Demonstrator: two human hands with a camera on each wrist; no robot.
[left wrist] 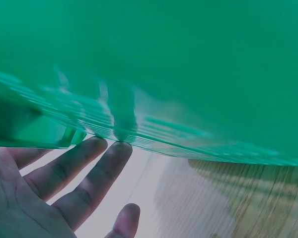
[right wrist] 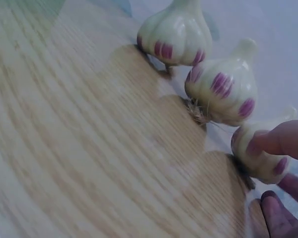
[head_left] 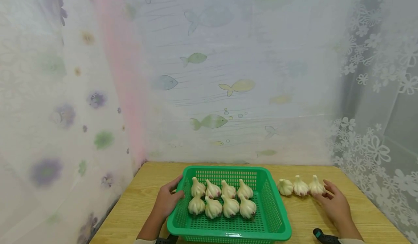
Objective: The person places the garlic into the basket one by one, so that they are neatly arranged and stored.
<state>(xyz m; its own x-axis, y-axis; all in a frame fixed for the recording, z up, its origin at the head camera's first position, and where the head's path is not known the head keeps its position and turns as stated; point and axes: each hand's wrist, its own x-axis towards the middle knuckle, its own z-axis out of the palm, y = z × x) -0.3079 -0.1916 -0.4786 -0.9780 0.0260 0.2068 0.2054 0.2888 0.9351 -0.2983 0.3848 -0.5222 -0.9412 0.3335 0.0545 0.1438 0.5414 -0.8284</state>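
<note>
A green plastic basket stands on the table, holding several white garlic bulbs in two rows. At its left side my left hand grips the rim, thumb on top; in the left wrist view its fingertips touch the outer wall. To the right of the basket, three garlic bulbs with purple marks sit in a row. My right hand pinches the rightmost garlic bulb, which still rests on the table. Beside it are the middle bulb and the left bulb.
The wooden table extends on both sides of the basket. A pale curtain with fish prints hangs behind it. Flowered curtains close in the left and right sides.
</note>
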